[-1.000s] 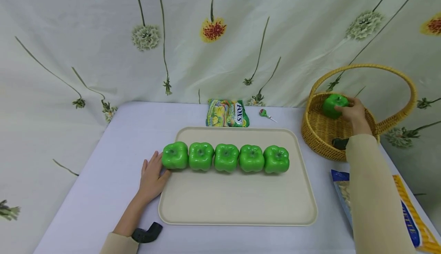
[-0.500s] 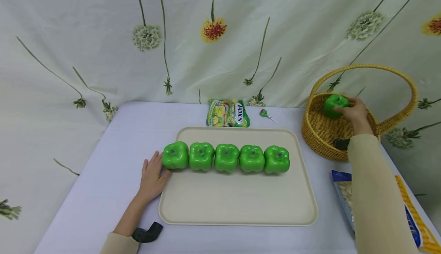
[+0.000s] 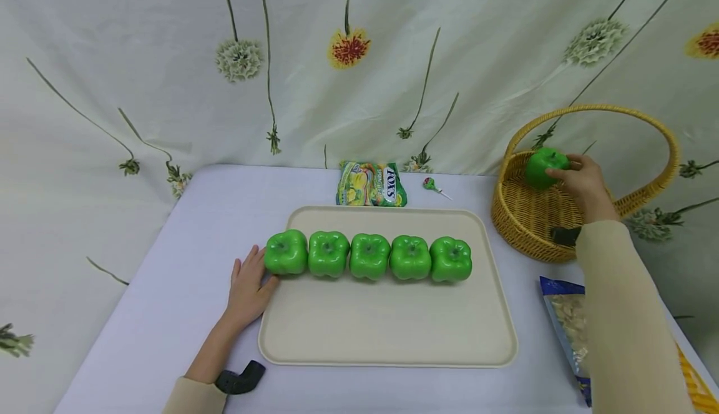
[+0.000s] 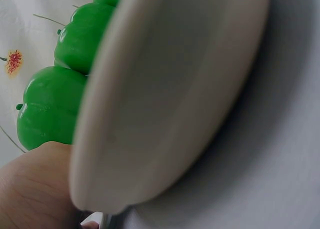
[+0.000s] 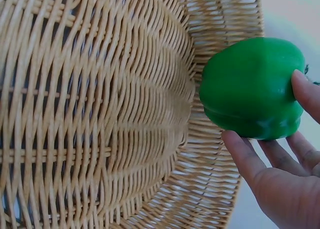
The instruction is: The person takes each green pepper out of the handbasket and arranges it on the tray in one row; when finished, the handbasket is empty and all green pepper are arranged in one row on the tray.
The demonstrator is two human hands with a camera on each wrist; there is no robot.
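My right hand [image 3: 586, 180] pinches a glossy green bell pepper [image 3: 545, 168] over the far part of a wicker basket [image 3: 513, 230] with a tall hoop handle. The right wrist view has the thumb on the stem side of the pepper [image 5: 252, 89] and fingertips [image 5: 234, 141] along its lower side, with the woven wall close by. A row of several green bell peppers [image 3: 369, 256] lies across the upper half of a beige tray [image 3: 387, 326]. At the tray's left rim rests my left hand [image 3: 247, 289], fingers extended beside the leftmost pepper [image 3: 286, 252].
Behind the tray lie a green candy bag [image 3: 371, 184] and a small lollipop [image 3: 431, 184]. To the right, a blue-topped bag [image 3: 567, 320] is partly hidden by the right sleeve, and a yellow-striped package [image 3: 696, 376] shows past it. A patterned cloth [image 3: 303, 108] hangs behind the table.
The pepper in my right hand has risen slightly and tilted. The right hand and forearm have shifted to the right, uncovering more of the blue-topped bag. My left hand has not moved.
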